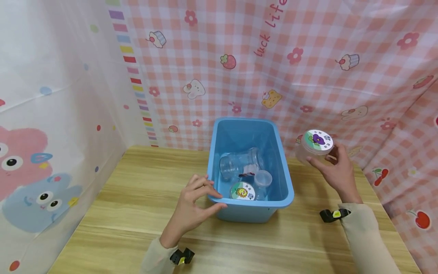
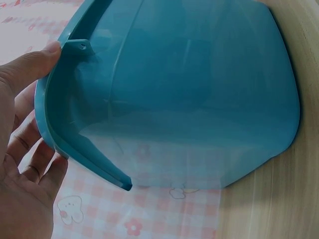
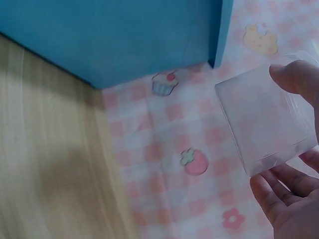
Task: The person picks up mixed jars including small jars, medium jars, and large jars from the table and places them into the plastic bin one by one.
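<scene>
To the right of a blue plastic bin (image 1: pixel 246 213), my right hand (image 1: pixel 338 171) grips a clear plastic jar (image 1: pixel 306 154) in the air. The jar's round lid carries a label with a purple flower; in the right wrist view its see-through wall (image 3: pixel 269 119) sits between thumb and fingers. My left hand (image 1: pixel 191 201) holds the bin's rim at the near left corner, its thumb (image 2: pixel 37 64) on the outer side. Inside the bin lie a clear jar on its side (image 1: pixel 236 165), a jar with a sunflower-label lid (image 1: pixel 242 191) and a small clear container with a whitish lid (image 1: pixel 263 178).
The bin stands on a wood-grain table (image 1: pixel 154 186). Behind it hangs a pink checked cloth (image 1: pixel 212 102), and a white printed cloth (image 1: pixel 78 114) hangs at the left. A black band (image 1: pixel 332 215) sits on the right wrist, another (image 1: pixel 181 257) on the left.
</scene>
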